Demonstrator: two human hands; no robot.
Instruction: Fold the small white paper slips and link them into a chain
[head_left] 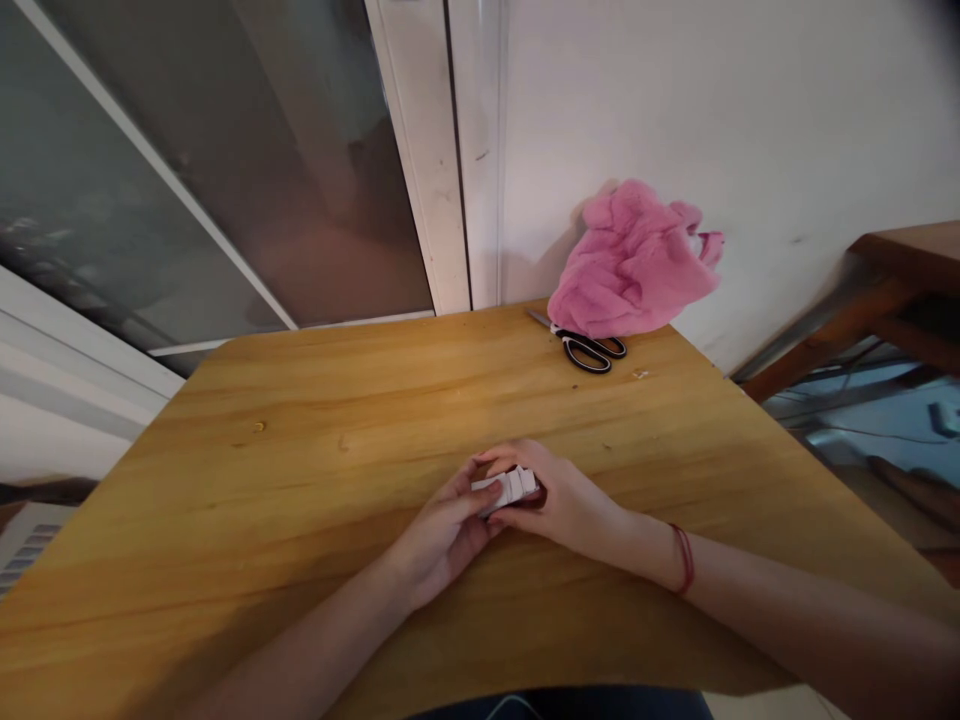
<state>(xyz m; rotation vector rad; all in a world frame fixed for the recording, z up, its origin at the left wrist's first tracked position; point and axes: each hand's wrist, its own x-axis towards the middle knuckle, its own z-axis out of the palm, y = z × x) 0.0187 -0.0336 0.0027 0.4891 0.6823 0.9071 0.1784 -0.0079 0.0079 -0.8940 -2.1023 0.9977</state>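
Between my two hands is a small white blocky object [513,486] with dark lines across its top, held just above the wooden table near its front. My left hand [448,530] grips it from the left, thumb pressed on its top face. From the right, my right hand [556,492] curls around its other end, fingers along the far side and thumb on the near side. A red band circles the right wrist. The object's underside and part of its right end are hidden by the fingers, and its exact kind is unclear.
On the wooden table [390,400], black-handled scissors [589,350] lie at the back right, beside a pink plush cloth [637,265] against the wall. A small yellowish ring-like bit [259,427] lies at left. Glass door panels stand behind; a wooden piece of furniture [900,290] stands at right.
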